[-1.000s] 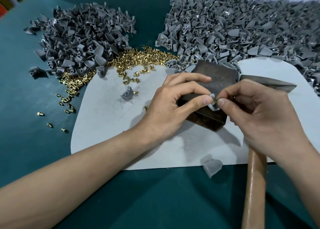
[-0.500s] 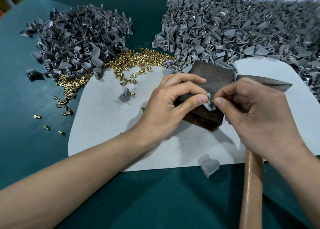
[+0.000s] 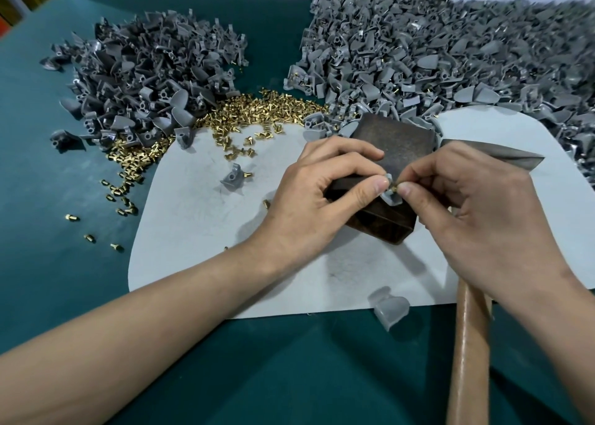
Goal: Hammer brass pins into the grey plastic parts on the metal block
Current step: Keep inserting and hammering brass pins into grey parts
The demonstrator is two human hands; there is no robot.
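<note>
A dark metal block stands on a pale grey mat. On its near edge sits a small grey plastic part. My left hand holds that part with thumb and fingers curled over the block's edge. My right hand pinches a brass pin at the part's top. A hammer lies under my right hand, its steel head to the right of the block and its wooden handle running toward me.
A heap of loose brass pins lies behind the mat. A dark grey pile of parts is at back left, a larger pile at back right. Single grey parts lie on the mat and at its near edge.
Both hands stay at the part on the block with only slight finger shifts. The view has drifted a little.
</note>
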